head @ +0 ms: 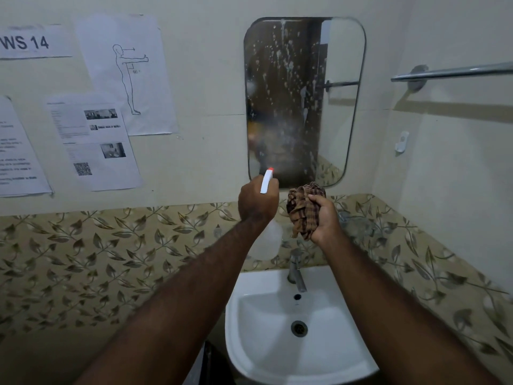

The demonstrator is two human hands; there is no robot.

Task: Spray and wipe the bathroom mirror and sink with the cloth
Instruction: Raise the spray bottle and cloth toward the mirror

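A rounded rectangular mirror (pixel 341 101) hangs on the wall, speckled with white droplets and streaks on its left half. My left hand (pixel 256 201) grips a spray bottle (pixel 267 181); its white head with an orange nozzle points at the mirror's lower edge, and the translucent body hangs below my fist. My right hand (pixel 324 218) is closed around a crumpled brown checked cloth (pixel 301 208), held just below the mirror's bottom edge. The white sink (pixel 294 362) sits beneath both arms, with a metal tap (pixel 296 270) at its back.
A chrome towel rail (pixel 455 71) juts from the right wall, with a small white hook (pixel 402 140) under it. Printed paper sheets (pixel 125 76) are taped to the wall left of the mirror. Leaf-patterned tiles (pixel 111 254) run behind the sink.
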